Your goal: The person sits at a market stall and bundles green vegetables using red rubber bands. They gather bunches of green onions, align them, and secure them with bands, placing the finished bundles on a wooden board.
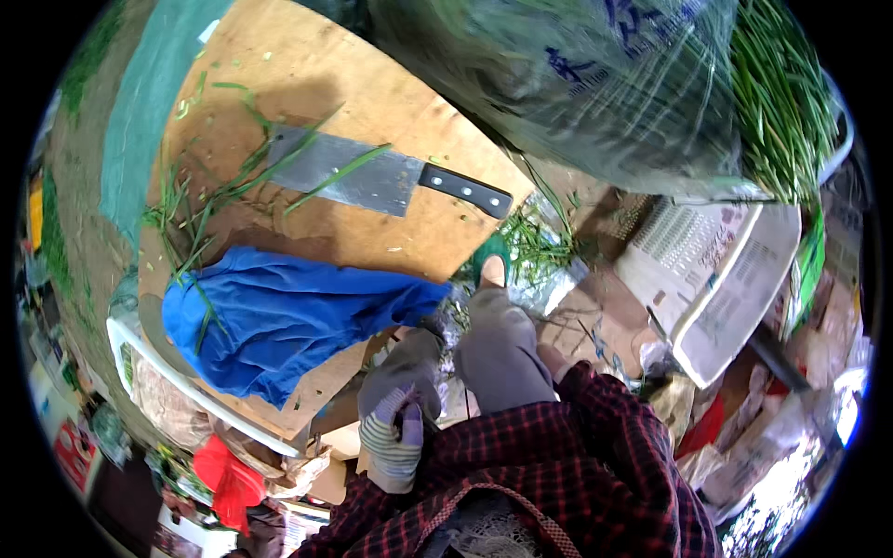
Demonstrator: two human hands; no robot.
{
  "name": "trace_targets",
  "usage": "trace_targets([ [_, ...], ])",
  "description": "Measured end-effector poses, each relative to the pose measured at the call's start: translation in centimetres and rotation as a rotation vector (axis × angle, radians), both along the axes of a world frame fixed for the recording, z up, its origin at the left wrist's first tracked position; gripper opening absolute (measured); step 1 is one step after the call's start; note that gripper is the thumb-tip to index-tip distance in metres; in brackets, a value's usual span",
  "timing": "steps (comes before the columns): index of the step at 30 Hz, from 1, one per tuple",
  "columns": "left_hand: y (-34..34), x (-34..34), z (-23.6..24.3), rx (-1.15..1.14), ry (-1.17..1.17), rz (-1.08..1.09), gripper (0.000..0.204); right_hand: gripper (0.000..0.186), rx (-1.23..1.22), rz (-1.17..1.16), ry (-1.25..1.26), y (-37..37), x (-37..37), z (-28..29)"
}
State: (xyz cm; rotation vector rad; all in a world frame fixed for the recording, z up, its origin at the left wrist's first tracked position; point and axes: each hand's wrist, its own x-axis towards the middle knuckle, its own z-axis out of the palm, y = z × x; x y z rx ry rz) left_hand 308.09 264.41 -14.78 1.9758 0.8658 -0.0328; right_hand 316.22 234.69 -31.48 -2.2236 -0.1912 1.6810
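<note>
A steel cleaver [391,179] is laid flat on the wooden board [381,93], its black handle aimed at the right corner, with green leaf blades [191,219] strewn over and beside it. If that handle were bumped, the cleaver could be slid off toward the green shoe [500,246] (hardly a shield, with skin left uncovered). A blue cloth [288,321] is bunched along the near edge; were its right end caught by the grey trousers [502,358], it could be pulled down. The right hand [553,361] is mostly hidden by a plaid sleeve [614,405], and a striped knit glove [391,451] is seen at the left thigh, probably over the left hand; whether fingers are curled or spread cannot be told.
</note>
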Motion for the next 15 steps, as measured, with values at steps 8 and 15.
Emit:
trace_targets([
  [8, -2.5, -2.7, -0.8, 0.196, -0.178, 0.088, 0.021, 0.035, 0.133, 0.187, 0.006, -0.3, 4.4, -2.7],
  [15, -5.3, -3.9, -1.0, 0.492, -0.413, 0.116, 0.031, 0.035, 0.176, 0.281, -0.123, -2.1, 4.6, -2.7],
])
